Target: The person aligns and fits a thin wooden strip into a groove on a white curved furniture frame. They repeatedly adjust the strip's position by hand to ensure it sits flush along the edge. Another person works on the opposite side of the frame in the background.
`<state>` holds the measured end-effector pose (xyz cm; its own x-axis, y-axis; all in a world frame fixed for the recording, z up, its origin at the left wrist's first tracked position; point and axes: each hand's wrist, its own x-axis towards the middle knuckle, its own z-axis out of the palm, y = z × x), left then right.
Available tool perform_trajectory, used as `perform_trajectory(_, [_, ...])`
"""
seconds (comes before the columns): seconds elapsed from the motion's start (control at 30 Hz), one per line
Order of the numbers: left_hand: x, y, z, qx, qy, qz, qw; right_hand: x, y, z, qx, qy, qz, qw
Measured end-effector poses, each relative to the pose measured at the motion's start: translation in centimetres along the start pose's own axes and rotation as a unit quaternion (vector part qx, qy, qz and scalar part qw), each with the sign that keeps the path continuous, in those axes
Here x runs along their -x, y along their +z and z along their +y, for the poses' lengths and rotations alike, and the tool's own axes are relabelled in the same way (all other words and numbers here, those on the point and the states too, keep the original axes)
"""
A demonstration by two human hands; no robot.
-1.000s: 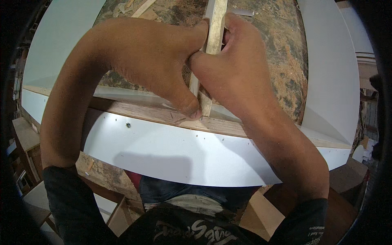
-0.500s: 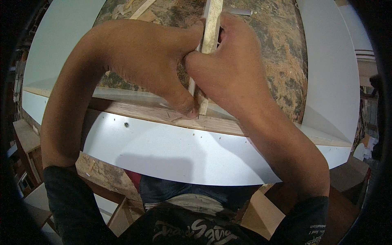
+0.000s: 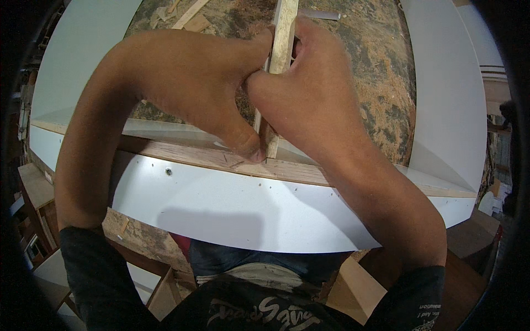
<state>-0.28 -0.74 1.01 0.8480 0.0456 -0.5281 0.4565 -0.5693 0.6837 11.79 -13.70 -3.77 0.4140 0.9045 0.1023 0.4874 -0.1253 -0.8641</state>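
Observation:
A narrow wooden strip [image 3: 283, 44] runs away from me. Its near end meets a wooden rail [image 3: 301, 170] along the top of a curved white panel [image 3: 215, 201]. My left hand [image 3: 221, 83] is closed on the strip from the left side, its thumb pressing down by the joint at the rail. Gripping from the right, my right hand [image 3: 309, 83] has its thumb laid across the strip. The two hands touch each other there. Most of my fingers are hidden behind the strip and the hands.
Pale side panels [image 3: 441, 88] stand to the left and right of a stained, dusty work surface [image 3: 381, 77]. Wood offcuts [image 3: 190, 14] and a grey tube [image 3: 323, 15] lie at the back. Open wooden boxes [image 3: 356, 284] stand below the near edge.
Both hands and the strip have shifted very slightly to the left. The grip looks the same, and the strip's near end stays against the rail.

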Motion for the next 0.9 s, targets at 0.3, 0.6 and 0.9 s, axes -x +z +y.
perform_trajectory(0.3, [-0.02, 0.07, -0.08, -0.030, -0.031, -0.003, 0.999, -0.26, 0.16, 0.17, -0.007, -0.017, -0.003, 1.000])
perform_trajectory(0.6, [-0.04, 0.12, 0.35, -0.077, -0.032, 0.013, 0.996, -0.42, 0.15, 0.35, 0.010, -0.021, -0.004, 1.000])
perform_trajectory(0.9, [0.07, 0.33, -0.29, -0.091, -0.021, 0.034, 0.995, -0.41, 0.22, 0.36, 0.018, -0.033, -0.002, 0.999])
